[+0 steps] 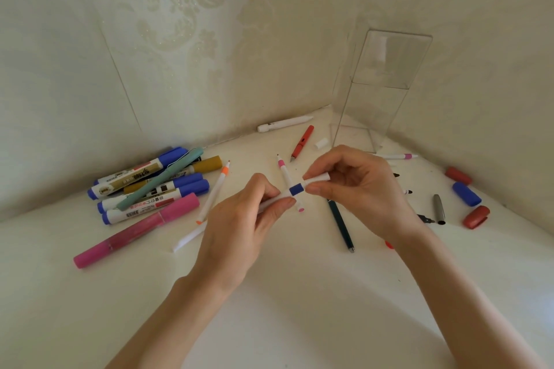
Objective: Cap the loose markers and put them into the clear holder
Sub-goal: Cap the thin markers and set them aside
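My left hand (pixel 239 219) pinches the blue-banded marker (pixel 295 189) mid-desk and my right hand (pixel 359 186) pinches its white cap (pixel 317 179). I'd push straight along the barrel (no twisting). The clear holder (pixel 380 90) stands at one o'clock.

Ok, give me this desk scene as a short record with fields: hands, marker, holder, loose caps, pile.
left hand: grips the barrel of the blue-banded marker
right hand: pinches the white cap at the marker's end
clear holder: upright in the corner, no markers visible inside
loose caps: two red, one blue, at right
marker pile: mostly blue-capped, at left
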{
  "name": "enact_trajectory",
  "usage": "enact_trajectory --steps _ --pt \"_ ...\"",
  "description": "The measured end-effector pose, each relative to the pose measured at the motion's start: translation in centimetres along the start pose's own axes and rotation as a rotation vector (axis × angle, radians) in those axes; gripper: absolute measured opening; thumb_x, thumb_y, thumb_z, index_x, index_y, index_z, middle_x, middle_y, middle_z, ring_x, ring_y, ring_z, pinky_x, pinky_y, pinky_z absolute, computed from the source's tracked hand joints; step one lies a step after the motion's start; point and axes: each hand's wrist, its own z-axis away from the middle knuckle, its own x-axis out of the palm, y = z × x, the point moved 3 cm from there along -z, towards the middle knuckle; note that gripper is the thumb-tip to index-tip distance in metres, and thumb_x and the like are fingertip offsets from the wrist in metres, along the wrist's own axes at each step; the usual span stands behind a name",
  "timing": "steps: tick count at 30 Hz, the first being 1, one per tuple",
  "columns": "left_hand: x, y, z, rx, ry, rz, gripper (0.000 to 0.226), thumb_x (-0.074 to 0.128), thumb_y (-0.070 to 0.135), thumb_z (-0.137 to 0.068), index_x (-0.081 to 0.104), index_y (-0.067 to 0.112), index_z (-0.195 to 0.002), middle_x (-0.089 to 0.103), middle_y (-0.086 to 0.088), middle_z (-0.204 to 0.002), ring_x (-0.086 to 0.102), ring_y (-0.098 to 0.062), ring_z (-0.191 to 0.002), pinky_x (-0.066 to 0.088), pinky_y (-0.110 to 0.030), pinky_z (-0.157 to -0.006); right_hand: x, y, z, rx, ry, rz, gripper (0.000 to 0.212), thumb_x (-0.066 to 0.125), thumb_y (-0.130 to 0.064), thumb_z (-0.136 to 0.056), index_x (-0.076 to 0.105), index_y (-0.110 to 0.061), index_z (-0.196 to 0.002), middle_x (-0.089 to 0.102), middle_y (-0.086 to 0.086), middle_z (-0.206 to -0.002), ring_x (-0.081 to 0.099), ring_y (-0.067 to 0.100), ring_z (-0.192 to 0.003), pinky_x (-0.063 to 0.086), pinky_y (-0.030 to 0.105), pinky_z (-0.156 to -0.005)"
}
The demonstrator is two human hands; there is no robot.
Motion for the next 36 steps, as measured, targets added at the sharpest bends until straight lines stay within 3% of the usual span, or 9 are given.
enact_trajectory --steps 4,7,11,16,22,27,30,33,36 --pt "0.2 -0.1 0.2 -0.011 -0.015 -0.044 0.027 0.057 0.032 -0.085 0.053 0.006 -0.080 0.043 0.021 -0.059 0.048 0.001 -0.055 0.031 -0.006 -0.047 0.5 0.4 0.0 0.052 -0.015 -0.052 0.017 0.074 -0.003 -0.071 0.072 -0.021 -0.070 0.069 0.002 -0.072 0.062 0.022 -0.071 0.051 0.020 -0.067" --pt "0.1 -0.3 0.4 -0.008 -0.016 -0.060 0.033 0.058 0.038 -0.085 0.051 0.006 -0.078 0.042 0.019 -0.058 0.046 0.000 -0.052 0.030 -0.009 -0.045 0.7 0.9 -0.1 0.100 -0.006 -0.039 0.011 0.075 -0.003 -0.071 0.073 -0.014 -0.072 0.070 0.012 -0.074 0.061 0.036 -0.074 0.052 0.033 -0.069" --pt "-0.3 -0.4 0.5 0.036 -0.022 -0.167 0.034 0.050 0.042 -0.086 0.049 0.009 -0.077 0.053 0.006 -0.057 0.046 -0.012 -0.057 0.033 -0.018 -0.043 1.1 1.5 0.0 0.177 -0.014 -0.066 0.010 0.073 -0.002 -0.074 0.073 -0.012 -0.078 0.070 0.006 -0.069 0.061 0.015 -0.061 0.052 0.020 -0.064" --pt "-2.2 -0.7 -0.3 -0.122 0.041 -0.265 0.019 0.057 0.031 -0.087 0.047 0.016 -0.080 0.056 0.006 -0.065 0.050 -0.007 -0.052 0.035 -0.019 -0.044 2.3 2.0 -0.5 0.257 -0.087 0.054 0.044 0.059 -0.031 -0.087 0.048 -0.027 -0.130 0.065 -0.009 -0.110 0.061 -0.003 -0.099 0.048 0.008 -0.080" --pt "-5.0 -3.3 2.5 -0.336 -0.019 -0.431 0.007 0.064 0.013 -0.081 0.060 0.015 -0.087 0.060 -0.002 -0.089 0.056 -0.015 -0.072 0.049 -0.033 -0.058 -0.5 3.1 -0.5 0.220 0.212 0.099 0.027 0.044 -0.036 -0.096 0.050 -0.031 -0.121 0.059 -0.009 -0.120 0.055 0.007 -0.112 0.046 0.026 -0.093" --pt "-4.7 -3.4 3.4 -0.438 -0.111 -0.557 0.019 0.067 0.034 -0.079 0.065 0.024 -0.095 0.056 0.006 -0.100 0.055 -0.013 -0.091 0.043 -0.026 -0.062 0.1 3.3 -0.4 0.196 0.195 0.259 0.028 0.046 -0.036 -0.095 0.050 -0.029 -0.122 0.055 -0.016 -0.114 0.054 0.001 -0.105 0.047 0.024 -0.088" --pt "-4.7 -3.4 2.0 -0.426 -0.056 -0.574 0.029 0.066 0.040 -0.079 0.066 0.020 -0.099 0.058 0.002 -0.099 0.056 -0.017 -0.089 0.042 -0.028 -0.061 0.3 3.5 -0.4 0.195 0.172 0.341 0.030 0.046 -0.035 -0.095 0.049 -0.027 -0.124 0.053 -0.013 -0.117 0.054 0.006 -0.105 0.044 0.020 -0.084" --pt "-4.5 -4.0 -0.5 -0.460 0.001 -0.667 0.024 0.057 0.034 -0.087 0.064 0.014 -0.099 0.059 -0.004 -0.100 0.057 -0.020 -0.088 0.040 -0.030 -0.059 -0.7 3.9 -0.6 0.239 0.296 0.353 0.027 0.044 -0.027 -0.097 0.050 -0.022 -0.123 0.056 -0.009 -0.113 0.059 0.004 -0.095 0.048 0.020 -0.075" --pt "-3.4 -5.2 -2.3 -0.517 -0.105 -0.859 0.029 0.052 0.039 -0.089 0.063 0.013 -0.096 0.057 -0.007 -0.103 0.052 -0.024 -0.097 0.042 -0.033 -0.072 -2.7 4.6 -0.6 0.324 0.444 0.402 0.026 0.041 -0.015 -0.097 0.052 -0.017 -0.121 0.058 -0.004 -0.110 0.055 0.007 -0.092 0.042 0.009 -0.055"
